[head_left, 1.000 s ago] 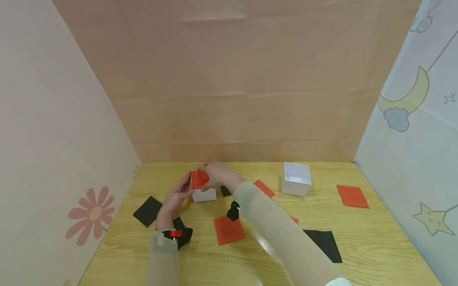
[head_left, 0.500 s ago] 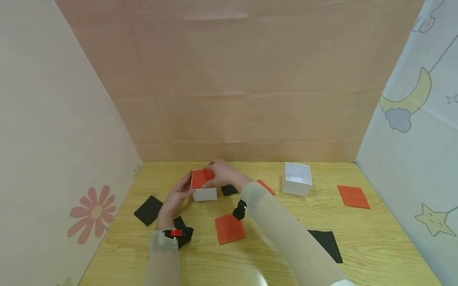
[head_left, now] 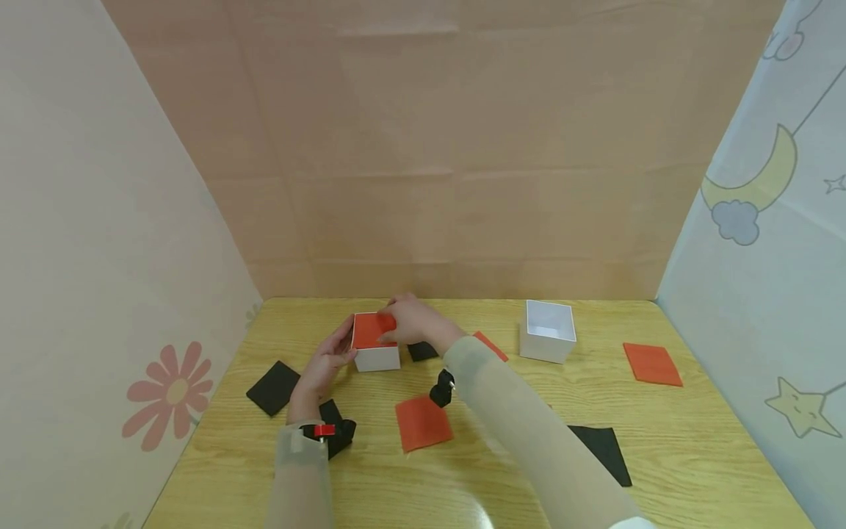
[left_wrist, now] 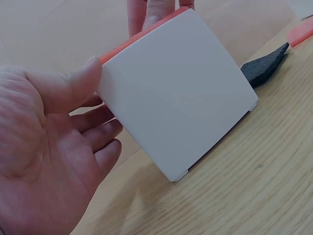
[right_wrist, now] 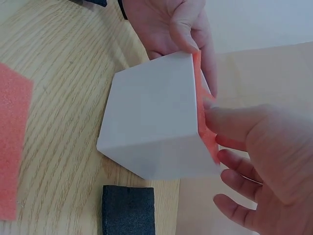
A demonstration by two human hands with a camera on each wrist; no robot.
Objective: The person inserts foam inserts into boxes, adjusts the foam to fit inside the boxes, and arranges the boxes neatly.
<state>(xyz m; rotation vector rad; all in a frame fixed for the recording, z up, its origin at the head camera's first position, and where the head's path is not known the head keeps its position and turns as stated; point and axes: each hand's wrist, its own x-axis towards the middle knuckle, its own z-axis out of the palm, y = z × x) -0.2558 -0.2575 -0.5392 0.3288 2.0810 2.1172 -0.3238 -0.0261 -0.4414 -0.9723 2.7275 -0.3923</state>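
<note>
A white open-topped box (head_left: 377,359) stands at the back left of the table with a red foam square (head_left: 370,330) across its top. My left hand (head_left: 328,361) holds the box's left side, thumb at the front upper corner and fingers behind. In the left wrist view, the left hand (left_wrist: 54,127) grips that edge. My right hand (head_left: 415,322) reaches over from the right. The right wrist view shows the right hand (right_wrist: 264,152) pressing its thumb on the red foam at the rim, the other fingers loosely bent beside the box's far edge.
A second white box (head_left: 547,338) stands open at the back right. Red foam squares (head_left: 424,424) and black foam squares (head_left: 274,389) lie scattered about. One small black square (head_left: 423,350) is right beside the held box. Walls enclose the table's back and sides.
The right hand has shifted slightly to the right, and the red foam has spread flatter across the box top. The left hand keeps its hold on the box.
</note>
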